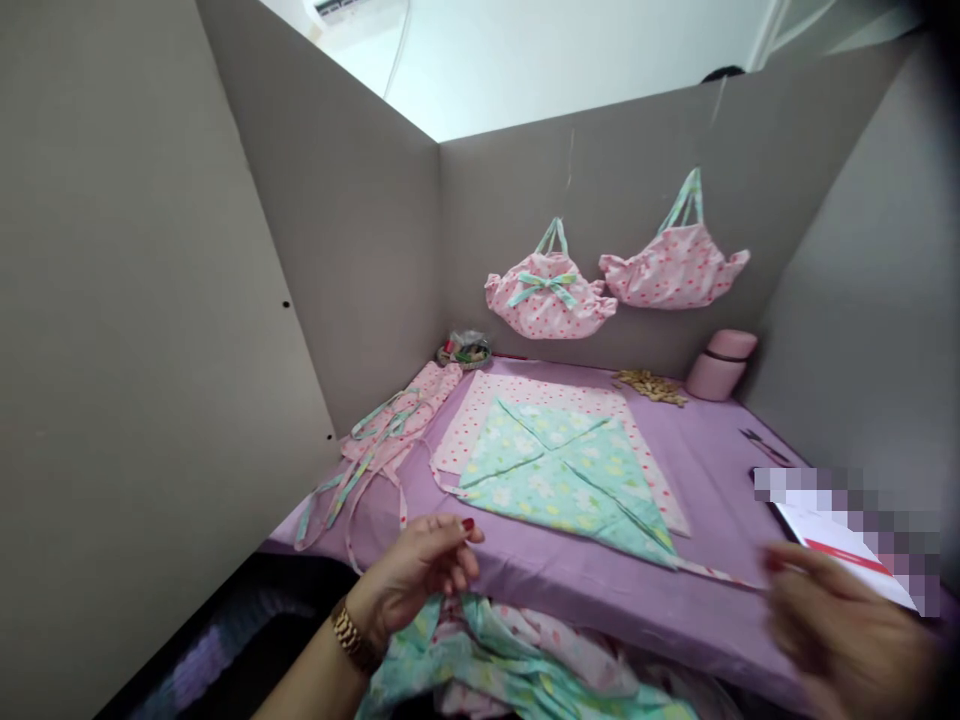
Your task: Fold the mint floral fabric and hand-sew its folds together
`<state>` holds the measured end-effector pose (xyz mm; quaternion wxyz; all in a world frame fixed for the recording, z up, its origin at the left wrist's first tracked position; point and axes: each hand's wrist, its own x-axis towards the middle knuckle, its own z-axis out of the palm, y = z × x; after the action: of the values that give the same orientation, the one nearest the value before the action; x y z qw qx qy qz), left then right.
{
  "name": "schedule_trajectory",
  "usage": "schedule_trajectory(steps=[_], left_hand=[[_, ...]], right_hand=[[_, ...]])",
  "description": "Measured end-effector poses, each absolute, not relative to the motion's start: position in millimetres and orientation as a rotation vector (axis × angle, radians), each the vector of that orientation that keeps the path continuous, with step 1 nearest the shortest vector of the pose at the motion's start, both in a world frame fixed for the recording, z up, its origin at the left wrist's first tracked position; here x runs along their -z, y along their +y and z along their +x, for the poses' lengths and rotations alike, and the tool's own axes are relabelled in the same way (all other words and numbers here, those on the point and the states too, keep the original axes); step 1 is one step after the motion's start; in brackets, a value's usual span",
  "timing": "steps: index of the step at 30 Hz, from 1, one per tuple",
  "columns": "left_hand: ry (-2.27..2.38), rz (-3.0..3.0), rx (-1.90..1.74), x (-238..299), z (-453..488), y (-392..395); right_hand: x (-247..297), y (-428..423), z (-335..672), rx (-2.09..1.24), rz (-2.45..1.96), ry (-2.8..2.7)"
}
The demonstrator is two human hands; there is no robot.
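My left hand (431,568), with a gold watch (352,638) on the wrist, hovers over the table's front edge. Its fingers are loosely bent and apart, with nothing visible in them. A mint-green floral fabric piece (555,490) with crossed diagonal folds or seams lies just beyond it, on top of pink dotted fabric (517,385). From its right corner a thin dotted strap (720,573) runs toward my right hand (847,630). That hand is smeared by motion, and I cannot tell whether it holds the strap's end.
Dotted pieces with ties (397,420) lie left. Behind stand a small basket (465,352), a beige pile (651,386) and a pink flask (721,365). Snips (766,446) and a tablet-like device (847,545) are right. Two dotted bags (551,300) hang behind; bunched fabric (525,660) lies below.
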<state>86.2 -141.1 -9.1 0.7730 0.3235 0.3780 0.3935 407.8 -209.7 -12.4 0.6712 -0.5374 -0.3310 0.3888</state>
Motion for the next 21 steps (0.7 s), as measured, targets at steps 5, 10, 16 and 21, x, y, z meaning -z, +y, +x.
schedule_trajectory(steps=[5, 10, 16, 21], left_hand=[[0.725, 0.885, -0.601, -5, 121, -162], [0.758, 0.93, -0.579, -3, 129, -167], [0.821, 1.014, -0.547, 11, 128, -167], [0.852, 1.076, -0.575, 15, 123, -167]], right_hand=[[1, -200, 309, -1.41, -1.25, -1.094], [11, -201, 290, -1.42, -1.258, -1.273], [19, -208, 303, -1.436, -1.222, -1.21], [14, -210, 306, -1.486, -1.214, -0.998]])
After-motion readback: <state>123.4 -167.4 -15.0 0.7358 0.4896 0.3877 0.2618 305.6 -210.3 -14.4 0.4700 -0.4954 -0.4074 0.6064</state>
